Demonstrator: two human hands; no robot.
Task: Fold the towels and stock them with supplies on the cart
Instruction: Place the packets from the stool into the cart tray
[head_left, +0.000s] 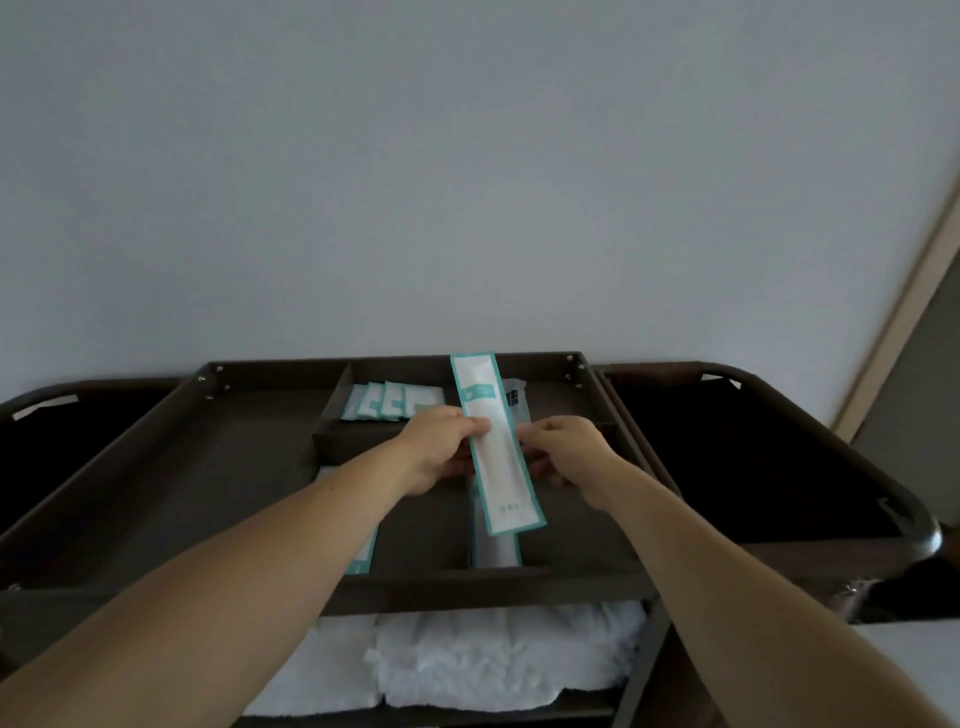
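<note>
The long, flat white packet with a teal border (506, 483) is held at centre frame, pinched at mid-length by both hands. Its left edge is gripped narrowly by the left hand (436, 447), thumb on top; its right edge is gripped by the curled right hand (566, 449). The packet is raised above the dark brown compartmented cart tray (493, 582), over a similar packet (496, 553). Small teal-and-white sachets (395, 402) are noted just left of its upper end. Open tray floor is seen at left. White folded towels (467, 660) are stocked beneath.
</note>
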